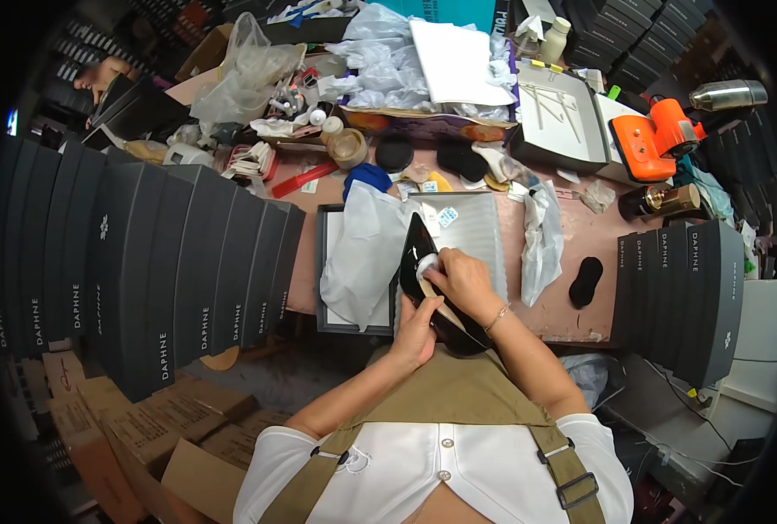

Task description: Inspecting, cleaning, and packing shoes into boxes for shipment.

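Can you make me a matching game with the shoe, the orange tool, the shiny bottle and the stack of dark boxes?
Things:
1. black shoe
2. orange tool
3. silver bottle
4. row of dark boxes

Places:
A. far right, lying on its side
B. held in both hands
C. on the person's left
D. right of the open grey box

Pairs: 1-B, 2-D, 3-A, 4-C
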A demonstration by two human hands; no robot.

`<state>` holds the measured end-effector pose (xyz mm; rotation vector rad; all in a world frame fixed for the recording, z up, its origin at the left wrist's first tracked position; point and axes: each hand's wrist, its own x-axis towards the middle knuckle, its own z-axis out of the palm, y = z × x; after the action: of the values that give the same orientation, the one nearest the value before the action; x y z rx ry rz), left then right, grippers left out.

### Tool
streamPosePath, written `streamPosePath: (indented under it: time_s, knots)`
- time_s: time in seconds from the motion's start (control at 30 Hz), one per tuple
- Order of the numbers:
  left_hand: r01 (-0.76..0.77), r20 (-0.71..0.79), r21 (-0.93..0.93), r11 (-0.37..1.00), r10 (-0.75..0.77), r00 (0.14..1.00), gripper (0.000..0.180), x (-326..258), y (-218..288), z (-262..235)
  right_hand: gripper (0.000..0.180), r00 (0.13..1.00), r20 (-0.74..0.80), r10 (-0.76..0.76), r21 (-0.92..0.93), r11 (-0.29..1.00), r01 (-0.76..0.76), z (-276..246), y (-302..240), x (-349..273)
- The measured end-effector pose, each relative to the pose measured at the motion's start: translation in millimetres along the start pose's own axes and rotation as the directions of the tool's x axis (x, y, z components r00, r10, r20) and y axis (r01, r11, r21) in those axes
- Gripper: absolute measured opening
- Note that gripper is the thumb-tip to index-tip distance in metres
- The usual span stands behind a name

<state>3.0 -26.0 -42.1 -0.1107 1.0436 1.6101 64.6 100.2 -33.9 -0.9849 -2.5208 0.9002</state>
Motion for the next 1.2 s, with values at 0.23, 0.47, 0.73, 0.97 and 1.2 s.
streamPosePath:
  time_s: [0.23, 0.47, 0.73, 0.97, 1.2]
  knots:
    - [0.046, -0.006, -0.234, 0.971, -0.049, 0.999, 0.051, 2, 25, -34, 0.019, 0.996, 0.089, -0.012, 0.117, 0.993, 0.002, 30, -15, -18]
    - [0.065, -0.042, -0.256, 0.964, -0.078, 0.996, 0.068, 3, 42, -60, 0.019, 0.999, -0.018, 0.044, 0.078, 0.996, -0.042, 12, 9, -17]
    - [0.116, 0.004, -0.217, 0.969, -0.118, 0.993, 0.058, -8, 34, -54, 0.036, 0.958, 0.272, -0.086, 0.037, 0.996, 0.079, 42, -41, 8]
    - [0.194, -0.021, -0.265, 0.944, -0.207, 0.978, 0.056, -3, 50, -56, 0.034, 0.975, 0.069, -0.213, -0.139, 0.965, 0.22, 3, -20, -1]
    - [0.261, 0.05, -0.112, 0.959, -0.257, 0.965, 0.061, -12, 41, -45, 0.007, 0.791, 0.352, -0.5, -0.322, 0.729, 0.604, 52, -21, 8]
